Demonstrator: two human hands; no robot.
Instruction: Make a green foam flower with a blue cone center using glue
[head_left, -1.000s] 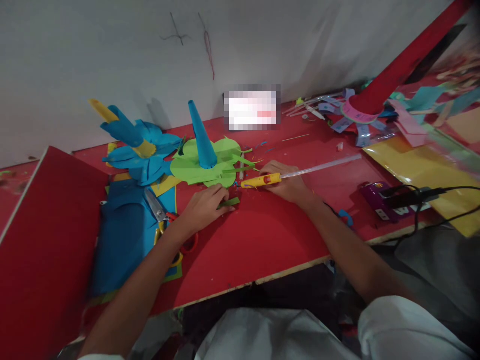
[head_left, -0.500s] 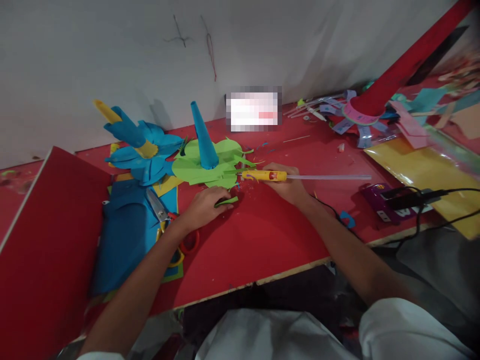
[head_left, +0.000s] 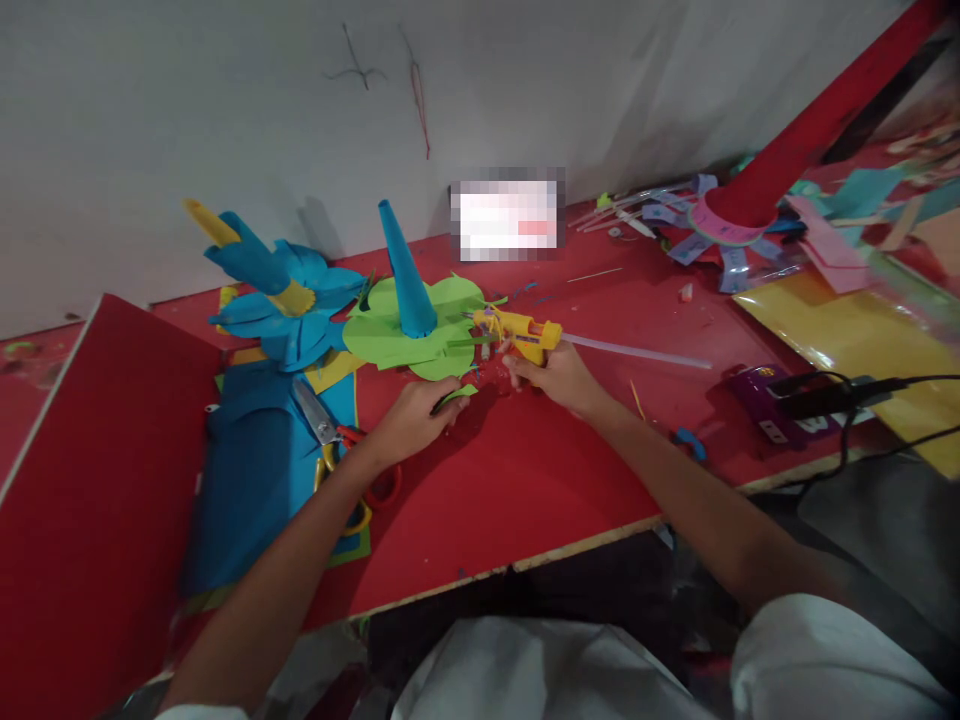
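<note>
My right hand (head_left: 559,375) is closed round the handle of a yellow hot glue gun (head_left: 517,330). A long clear glue stick (head_left: 637,352) pokes out of its back, and its nozzle points left at the green paper flower (head_left: 450,300). Pinched in my left hand (head_left: 420,415) is a small strip of green paper (head_left: 459,394), just in front of the flower. A blue paper cone (head_left: 406,275) stands up from the flower's middle. Left of it sits a blue paper flower (head_left: 292,300) with a blue and yellow tube.
Scissors (head_left: 319,415) with red and yellow handles lie on blue paper sheets (head_left: 251,480) near my left forearm. A red panel (head_left: 97,480) rises at the left. To the right are a purple box (head_left: 776,405) with black cables and a yellow sheet (head_left: 840,330).
My right hand has turned the glue gun so its handle now shows below the body, and the glue stick slants down to the right. My left hand has shifted only slightly.
</note>
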